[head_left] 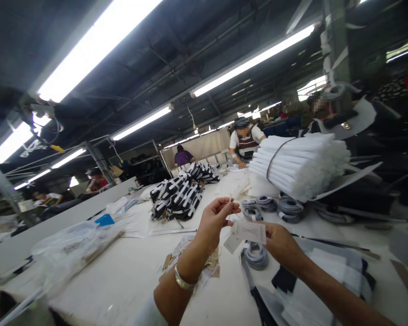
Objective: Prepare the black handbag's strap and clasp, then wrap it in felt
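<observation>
My left hand (219, 216), with a bangle on its wrist, pinches a thin pale string (230, 209). Small white tags (246, 232) hang below and beside its fingers. At the right edge of these tags, my right hand (274, 235) is closed on them. Both hands are raised over the white table. Beneath the left forearm lies a loose heap of tags and strings (213, 261). Just under the right hand is a grey coiled strap (255, 256).
Black-and-white bundles (177, 199) stand beyond my left hand. A tied white bundle (289, 163) and more grey coils (290, 207) lie at right. Plastic bags (78, 244) cover the left side. A person (246, 140) leans over the table's far end.
</observation>
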Tool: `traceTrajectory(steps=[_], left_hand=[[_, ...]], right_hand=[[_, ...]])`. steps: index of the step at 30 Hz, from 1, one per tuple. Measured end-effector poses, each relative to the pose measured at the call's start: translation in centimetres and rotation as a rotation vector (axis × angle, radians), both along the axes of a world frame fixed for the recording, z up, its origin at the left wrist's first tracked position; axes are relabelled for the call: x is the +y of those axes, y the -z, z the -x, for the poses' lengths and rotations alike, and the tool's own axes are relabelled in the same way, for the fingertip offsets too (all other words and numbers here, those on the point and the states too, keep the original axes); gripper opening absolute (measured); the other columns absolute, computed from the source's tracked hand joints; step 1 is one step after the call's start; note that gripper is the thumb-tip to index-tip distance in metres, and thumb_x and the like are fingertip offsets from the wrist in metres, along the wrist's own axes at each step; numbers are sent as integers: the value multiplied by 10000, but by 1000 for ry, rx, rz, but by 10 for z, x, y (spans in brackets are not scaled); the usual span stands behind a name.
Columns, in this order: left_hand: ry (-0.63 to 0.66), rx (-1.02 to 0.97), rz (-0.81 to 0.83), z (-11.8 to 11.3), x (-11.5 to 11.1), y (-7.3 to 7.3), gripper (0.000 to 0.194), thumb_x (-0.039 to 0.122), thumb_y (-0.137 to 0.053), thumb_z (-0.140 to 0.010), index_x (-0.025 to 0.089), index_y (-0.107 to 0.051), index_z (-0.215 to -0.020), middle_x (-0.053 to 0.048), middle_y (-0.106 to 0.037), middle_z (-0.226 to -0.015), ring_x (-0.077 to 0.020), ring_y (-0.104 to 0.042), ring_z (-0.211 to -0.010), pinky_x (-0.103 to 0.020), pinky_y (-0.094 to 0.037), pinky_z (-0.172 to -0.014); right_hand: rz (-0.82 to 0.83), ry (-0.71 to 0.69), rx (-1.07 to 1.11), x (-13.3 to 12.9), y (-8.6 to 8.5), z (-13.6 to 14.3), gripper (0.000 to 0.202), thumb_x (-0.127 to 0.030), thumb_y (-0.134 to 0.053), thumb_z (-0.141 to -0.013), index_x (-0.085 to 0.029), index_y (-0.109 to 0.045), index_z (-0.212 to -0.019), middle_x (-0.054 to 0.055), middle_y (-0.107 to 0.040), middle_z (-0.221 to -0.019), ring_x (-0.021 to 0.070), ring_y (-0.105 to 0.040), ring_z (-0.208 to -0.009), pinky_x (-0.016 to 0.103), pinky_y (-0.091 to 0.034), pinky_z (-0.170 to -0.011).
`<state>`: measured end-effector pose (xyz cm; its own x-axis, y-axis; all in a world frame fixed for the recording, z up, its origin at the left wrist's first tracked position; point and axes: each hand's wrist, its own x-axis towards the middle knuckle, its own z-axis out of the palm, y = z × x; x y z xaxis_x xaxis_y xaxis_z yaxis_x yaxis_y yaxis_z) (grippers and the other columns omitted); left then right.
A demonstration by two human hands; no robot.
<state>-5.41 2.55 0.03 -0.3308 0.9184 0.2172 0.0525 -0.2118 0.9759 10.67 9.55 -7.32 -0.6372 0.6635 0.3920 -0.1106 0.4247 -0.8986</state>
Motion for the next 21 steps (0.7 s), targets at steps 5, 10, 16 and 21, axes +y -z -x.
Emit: traceTrajectory(steps=[5, 10, 16, 21], left_hand=[[58, 94, 41, -3, 3, 6, 458, 515, -785, -747, 191, -659, -1044, -93, -736, -1083, -190, -691, -925, -160, -353, -484], [195, 254, 147, -9, 1, 9, 431, 533, -725, -798, 184, -726, -1050, -51, -717, -877, -89, -525, -616, -182, -295, -471], [252, 473, 123, -10, 2, 11, 311, 417, -857, -669, 209, -788, -891, -40, -738, -892, -145, -539, -719, -260, -419, -669], [248, 428, 136, -13, 6, 11, 366, 536, -790, -729, 172, -786, -766, -8, -639, -637, -129, -470, -619, -262, -346, -589]], right_hand=[[-339, 270, -47, 7, 10, -22, 356, -412, -522, -960, -239, -751, -1171, 52, -736, -1180, 286, -701, -1090, 460, -549, -1011], [-662, 418, -91, 14, 18, -39, 336, -350, -466, -1009, -253, -736, -1184, 52, -733, -1193, 272, -694, -1091, 442, -564, -980], [-788, 481, -111, 13, 14, -49, 349, -299, -429, -1029, -212, -731, -1181, 71, -746, -1155, 264, -710, -1047, 427, -586, -936], [-781, 477, -108, 6, 17, -50, 337, -288, -443, -1033, -183, -715, -1204, 85, -731, -1189, 265, -703, -1075, 427, -587, -951]])
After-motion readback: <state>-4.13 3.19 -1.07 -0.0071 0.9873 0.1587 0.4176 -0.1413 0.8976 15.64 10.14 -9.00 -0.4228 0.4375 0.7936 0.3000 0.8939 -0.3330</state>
